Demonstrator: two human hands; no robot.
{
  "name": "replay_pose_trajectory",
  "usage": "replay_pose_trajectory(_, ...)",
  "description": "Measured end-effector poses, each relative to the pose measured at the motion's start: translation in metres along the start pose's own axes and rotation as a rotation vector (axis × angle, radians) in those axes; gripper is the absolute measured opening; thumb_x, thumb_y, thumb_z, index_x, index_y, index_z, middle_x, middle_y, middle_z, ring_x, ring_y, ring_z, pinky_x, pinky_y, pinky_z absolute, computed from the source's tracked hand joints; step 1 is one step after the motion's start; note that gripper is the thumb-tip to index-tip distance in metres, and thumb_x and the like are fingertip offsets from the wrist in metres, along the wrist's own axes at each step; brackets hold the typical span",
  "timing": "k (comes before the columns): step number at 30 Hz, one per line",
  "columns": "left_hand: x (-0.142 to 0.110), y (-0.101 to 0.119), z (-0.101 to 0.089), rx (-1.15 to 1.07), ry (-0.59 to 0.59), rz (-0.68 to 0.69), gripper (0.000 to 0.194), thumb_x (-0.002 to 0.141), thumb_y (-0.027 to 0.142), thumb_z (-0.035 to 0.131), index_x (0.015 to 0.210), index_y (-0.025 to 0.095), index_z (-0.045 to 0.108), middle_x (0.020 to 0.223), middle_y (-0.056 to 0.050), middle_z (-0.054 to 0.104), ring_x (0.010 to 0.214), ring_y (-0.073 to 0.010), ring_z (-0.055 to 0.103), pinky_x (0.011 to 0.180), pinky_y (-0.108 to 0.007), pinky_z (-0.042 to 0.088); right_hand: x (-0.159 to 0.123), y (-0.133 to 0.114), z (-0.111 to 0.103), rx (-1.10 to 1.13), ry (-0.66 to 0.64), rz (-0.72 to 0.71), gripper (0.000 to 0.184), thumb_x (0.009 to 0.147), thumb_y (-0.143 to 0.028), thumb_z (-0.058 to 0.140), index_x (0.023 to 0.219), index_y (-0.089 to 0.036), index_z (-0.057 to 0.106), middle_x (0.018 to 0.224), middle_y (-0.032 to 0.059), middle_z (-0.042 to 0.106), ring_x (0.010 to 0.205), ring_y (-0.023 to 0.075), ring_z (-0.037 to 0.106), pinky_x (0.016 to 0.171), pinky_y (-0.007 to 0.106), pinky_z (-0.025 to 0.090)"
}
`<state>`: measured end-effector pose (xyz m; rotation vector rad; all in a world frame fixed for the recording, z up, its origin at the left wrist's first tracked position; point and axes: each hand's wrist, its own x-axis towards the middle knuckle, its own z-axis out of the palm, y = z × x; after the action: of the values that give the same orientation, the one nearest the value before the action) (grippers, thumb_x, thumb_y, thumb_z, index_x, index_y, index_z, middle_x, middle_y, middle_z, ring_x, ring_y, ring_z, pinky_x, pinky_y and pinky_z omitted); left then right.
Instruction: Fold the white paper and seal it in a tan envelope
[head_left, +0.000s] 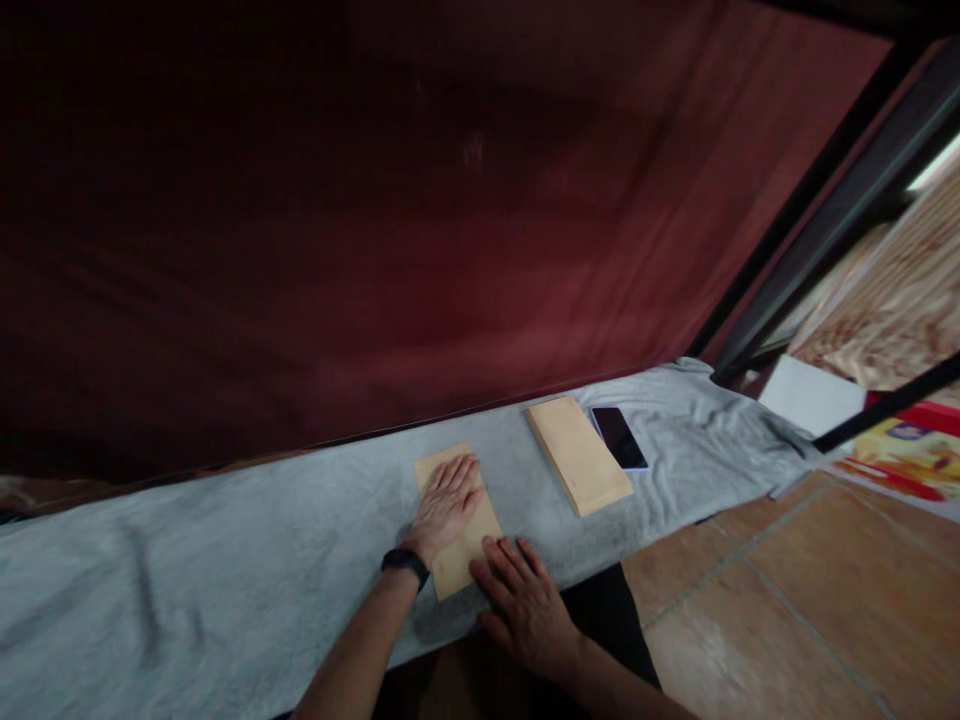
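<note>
A tan envelope (480, 535) lies flat on a grey cloth (225, 560) covering a long table. My left hand (445, 505), with a black band on the wrist, lies flat on the envelope with its fingers stretched out. My right hand (525, 600) rests open at the envelope's near right corner, fingertips touching its edge. To the right a stack of tan envelopes (579, 455) sits on the cloth. A dark phone (619, 438) lies face up right beside the stack.
A dark red curtain (375, 220) hangs behind the table. Black metal bars (825, 200) rise at the right. Tiled floor (787, 610) shows at the lower right, with white and red printed sheets (900, 445) beyond it.
</note>
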<state>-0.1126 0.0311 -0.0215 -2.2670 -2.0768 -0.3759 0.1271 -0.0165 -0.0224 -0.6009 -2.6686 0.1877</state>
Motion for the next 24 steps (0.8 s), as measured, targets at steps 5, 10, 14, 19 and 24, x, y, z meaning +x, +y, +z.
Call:
replay_pose_trajectory(5,-0.016,0.011,0.002,-0.042,0.006,0.055,0.054,0.1,0.037,0.03,0.151,0.019,0.034,0.158,-0.006,0.036,0.146,-0.0166,0.029,0.122,-0.038,0.02,-0.001,0.0,0.001,0.018,-0.017,0.001,0.061,0.094,-0.036,0.056,0.151,-0.024,0.036,0.156,0.0102,0.037,0.143,0.0288,0.033,0.118,0.053,0.026)
replay_pose_trajectory(10,-0.036,0.025,-0.004,-0.078,-0.088,0.08,0.055,0.101,0.04,0.027,0.151,0.017,0.032,0.159,-0.008,0.033,0.147,-0.0161,0.027,0.121,-0.037,0.02,0.0,0.001,0.0,0.038,-0.039,0.009,0.058,0.094,-0.041,0.055,0.148,-0.024,0.04,0.155,0.0112,0.039,0.141,0.0293,0.035,0.117,0.054,0.026)
replay_pose_trajectory(14,-0.056,0.042,-0.01,-0.114,-0.121,0.101,0.055,0.102,0.041,0.026,0.153,0.019,0.028,0.159,-0.007,0.031,0.147,-0.0156,0.026,0.121,-0.038,0.021,0.0,0.002,0.005,0.045,-0.049,0.012,0.057,0.094,-0.044,0.055,0.145,-0.02,0.045,0.148,0.0132,0.048,0.139,0.03,0.038,0.117,0.054,0.025)
replay_pose_trajectory(19,-0.088,0.059,-0.013,-0.132,-0.117,0.048,0.06,0.101,0.045,0.029,0.155,0.018,0.021,0.16,-0.008,0.029,0.148,-0.0171,0.025,0.12,-0.038,0.023,-0.003,0.003,0.013,0.041,-0.009,0.013,0.052,0.094,-0.049,0.054,0.138,-0.019,0.054,0.15,0.0145,0.045,0.14,0.0308,0.036,0.117,0.054,0.025)
replay_pose_trajectory(24,-0.122,0.068,-0.016,-0.044,-0.032,-0.014,0.065,0.1,0.044,0.034,0.156,0.019,0.013,0.161,-0.008,0.028,0.148,-0.02,0.025,0.119,-0.04,0.028,-0.001,0.007,0.004,0.063,-0.038,0.002,0.045,0.099,-0.034,0.049,0.143,-0.024,0.048,0.155,0.0113,0.038,0.143,0.0272,0.034,0.117,0.053,0.028)
